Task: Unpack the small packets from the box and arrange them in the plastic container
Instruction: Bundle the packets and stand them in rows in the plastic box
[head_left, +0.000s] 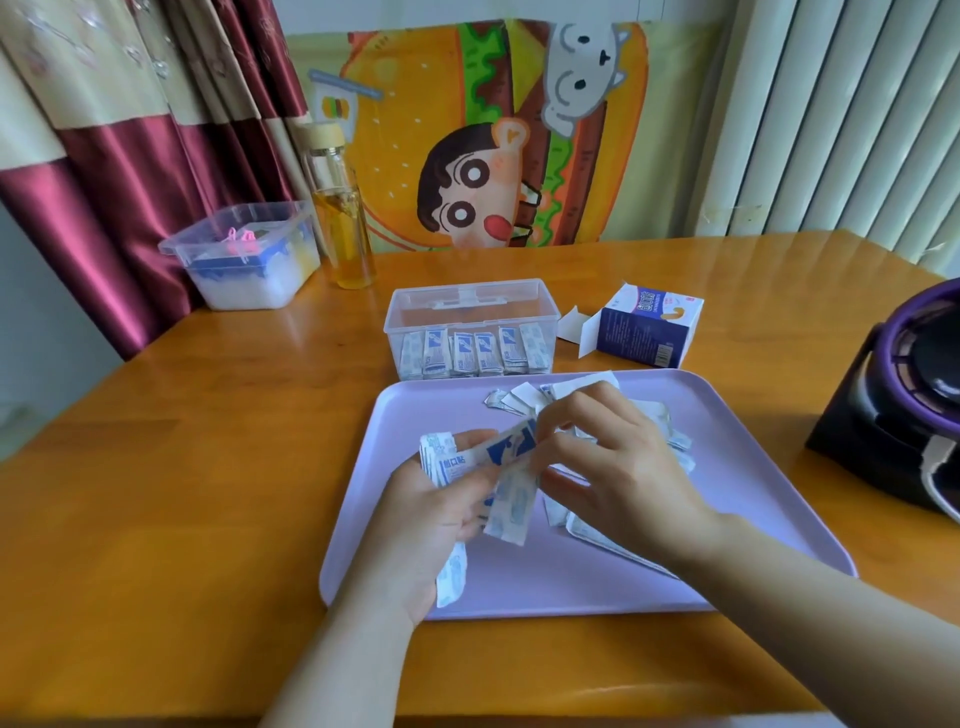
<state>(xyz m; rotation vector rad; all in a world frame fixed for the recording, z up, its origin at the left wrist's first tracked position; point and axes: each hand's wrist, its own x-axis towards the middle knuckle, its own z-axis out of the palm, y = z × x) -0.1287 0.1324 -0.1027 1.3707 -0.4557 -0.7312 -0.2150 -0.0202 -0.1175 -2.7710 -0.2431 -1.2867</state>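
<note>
Tray (571, 587): lavender, rectangular, rounded corners; lies flat on the wooden table (182, 467); all positions below refer to it.
Packet appearance: small flat paper sachets, white with fine blue print; some faces carry a dark blue panel.
Left hand (431, 514): above the tray's left half; fingers curled round the held stack, gripping it.
Held stack (457, 460): several packets fanned out of the left fist, one end sticking out below the palm.
Right hand (618, 467): above the tray's middle; thumb and forefinger pinch the upper end of the single packet.
Single packet (511, 504): hangs between the two hands, lower end pointing toward the tray.
Loose packets (675, 436): untidy heap on the tray's far right part, partly hidden by the right hand.
Container (472, 306): clear plastic, rectangular, open at the top; just beyond the tray's far edge.
Stored packets (472, 353): upright, in a row along the container's near wall.
Box (649, 327): white and dark blue carton, end flap open; beyond the tray's far right corner.
Bottle (345, 228): clear, yellow liquid inside; well beyond the tray's far left corner.
</note>
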